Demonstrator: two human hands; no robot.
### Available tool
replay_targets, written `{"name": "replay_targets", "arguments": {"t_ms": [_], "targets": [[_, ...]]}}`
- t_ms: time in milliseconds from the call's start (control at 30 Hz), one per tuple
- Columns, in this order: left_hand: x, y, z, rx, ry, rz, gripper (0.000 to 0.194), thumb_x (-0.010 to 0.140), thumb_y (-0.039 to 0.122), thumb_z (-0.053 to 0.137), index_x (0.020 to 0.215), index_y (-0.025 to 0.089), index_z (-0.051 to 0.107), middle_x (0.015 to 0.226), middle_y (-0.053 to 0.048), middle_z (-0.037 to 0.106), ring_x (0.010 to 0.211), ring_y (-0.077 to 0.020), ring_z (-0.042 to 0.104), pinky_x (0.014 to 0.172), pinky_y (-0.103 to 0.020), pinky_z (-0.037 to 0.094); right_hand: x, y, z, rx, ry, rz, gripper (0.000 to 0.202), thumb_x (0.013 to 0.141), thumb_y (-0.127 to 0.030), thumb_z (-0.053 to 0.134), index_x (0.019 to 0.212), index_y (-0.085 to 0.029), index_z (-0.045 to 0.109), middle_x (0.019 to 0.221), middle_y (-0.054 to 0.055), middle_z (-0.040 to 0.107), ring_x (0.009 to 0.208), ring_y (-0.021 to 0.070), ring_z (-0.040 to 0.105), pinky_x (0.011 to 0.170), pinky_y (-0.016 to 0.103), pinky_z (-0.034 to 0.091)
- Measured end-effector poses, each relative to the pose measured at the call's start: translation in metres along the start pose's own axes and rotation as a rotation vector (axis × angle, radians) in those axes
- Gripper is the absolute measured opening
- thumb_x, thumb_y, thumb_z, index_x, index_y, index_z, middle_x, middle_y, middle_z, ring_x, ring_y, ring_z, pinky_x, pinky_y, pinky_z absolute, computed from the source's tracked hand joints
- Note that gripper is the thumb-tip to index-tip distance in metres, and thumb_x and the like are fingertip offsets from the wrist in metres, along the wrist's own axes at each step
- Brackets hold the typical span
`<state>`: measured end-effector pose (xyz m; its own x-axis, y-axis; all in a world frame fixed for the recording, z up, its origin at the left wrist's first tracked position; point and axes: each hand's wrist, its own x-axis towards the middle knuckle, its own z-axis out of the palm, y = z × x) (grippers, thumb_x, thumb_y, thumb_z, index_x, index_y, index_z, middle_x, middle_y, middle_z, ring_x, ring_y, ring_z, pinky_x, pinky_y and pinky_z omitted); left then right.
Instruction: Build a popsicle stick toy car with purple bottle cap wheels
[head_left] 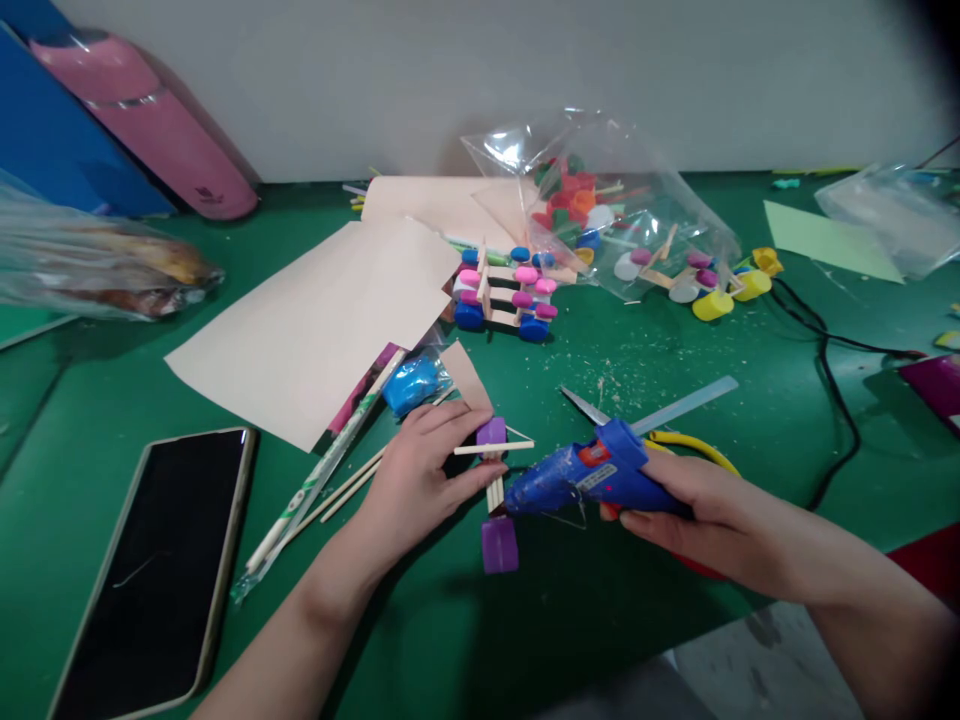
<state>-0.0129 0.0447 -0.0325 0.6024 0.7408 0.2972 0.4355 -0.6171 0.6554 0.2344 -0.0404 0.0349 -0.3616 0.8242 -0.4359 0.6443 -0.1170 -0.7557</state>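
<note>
My right hand (697, 500) is closed around a blue hot glue gun (577, 475), with a clear glue stick (686, 405) standing out of its rear. The nozzle points left and meets, or nearly meets, a small craft piece made of short wooden sticks (494, 494) between two purple caps (499, 545). My left hand (431, 460) pinches that piece at its upper purple cap (492, 436). A thin pale stick (495, 448) lies crosswise there. Partly hidden behind the glue gun are scissors (581, 403) with yellow handles.
Finished-looking small cars with coloured wheels (510, 290) stand behind my hands, near a plastic bag of coloured caps (577, 200). A phone (165, 570), paper sheets (315, 320), a pink bottle (150, 130) and wooden sticks (352, 490) lie leftward. A black cord (829, 400) runs at right.
</note>
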Motion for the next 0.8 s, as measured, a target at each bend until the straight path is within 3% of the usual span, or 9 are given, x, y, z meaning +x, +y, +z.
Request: {"name": "replay_targets", "arguments": {"t_ms": [367, 500, 800], "targets": [[0.0011, 0.0024, -0.0019, -0.004, -0.010, -0.032, 0.034, 0.072, 0.034, 0.065, 0.103, 0.019, 0.062, 0.101, -0.010, 0.066, 0.096, -0.0246, 0.059, 0.084, -0.040, 0.047, -0.0059, -0.0059, -0.0047, 0.050, -0.041, 0.036, 0.019, 0.088, -0.034, 0.043, 0.098, -0.022, 0.054, 0.089, 0.003, 0.059, 0.077, 0.0159, 0.054, 0.061, 0.025, 0.044], [0.0007, 0.0020, -0.0016, 0.007, -0.011, -0.022, 0.035, 0.072, 0.034, 0.065, 0.102, 0.016, 0.062, 0.100, -0.011, 0.066, 0.095, -0.0241, 0.059, 0.084, -0.039, 0.047, -0.0017, -0.0018, -0.0015, 0.050, -0.034, -0.016, 0.019, 0.087, -0.034, 0.045, 0.098, -0.022, 0.054, 0.088, 0.002, 0.059, 0.074, 0.0150, 0.054, 0.065, 0.026, 0.044], [-0.0014, -0.0002, -0.0012, -0.003, -0.023, -0.029, 0.036, 0.073, 0.033, 0.064, 0.104, 0.016, 0.061, 0.102, -0.011, 0.065, 0.098, -0.0248, 0.058, 0.084, -0.040, 0.047, -0.0048, -0.0036, -0.0057, 0.054, -0.056, 0.061, 0.020, 0.088, -0.036, 0.044, 0.097, -0.022, 0.054, 0.088, 0.002, 0.060, 0.074, 0.0153, 0.054, 0.065, 0.025, 0.045]]}}
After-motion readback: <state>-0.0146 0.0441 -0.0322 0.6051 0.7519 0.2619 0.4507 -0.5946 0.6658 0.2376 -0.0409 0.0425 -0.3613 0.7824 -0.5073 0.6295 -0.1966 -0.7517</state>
